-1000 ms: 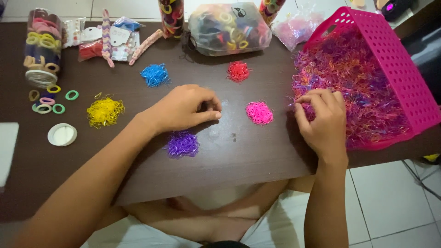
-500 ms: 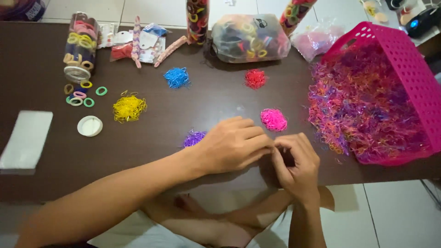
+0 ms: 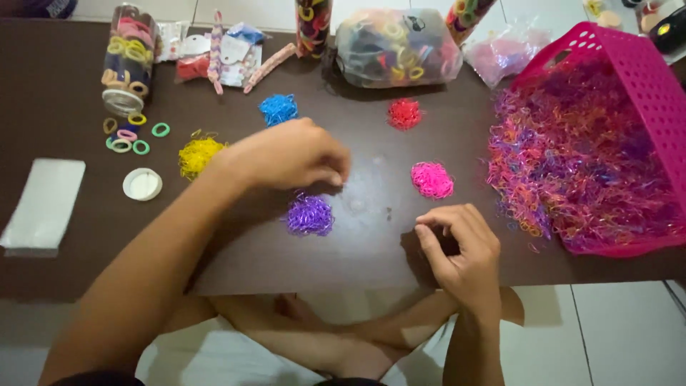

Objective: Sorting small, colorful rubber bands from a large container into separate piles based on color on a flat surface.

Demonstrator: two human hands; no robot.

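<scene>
Purple bands (image 3: 309,215) below L hand (image 3: 289,155)

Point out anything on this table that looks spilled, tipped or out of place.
The pink basket lies tipped on its side, and its mixed elastic bands have spread onto the table. The clear jar at far left also lies on its side, a few hair rings loose at its mouth and its white lid apart.

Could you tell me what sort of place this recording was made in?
Probably a home, worked at floor level: a low dark brown table over the sitter's folded legs, on white floor tiles. Sorted piles of tiny elastic bands and a pink basket suggest a craft or hair-accessory corner.
</scene>
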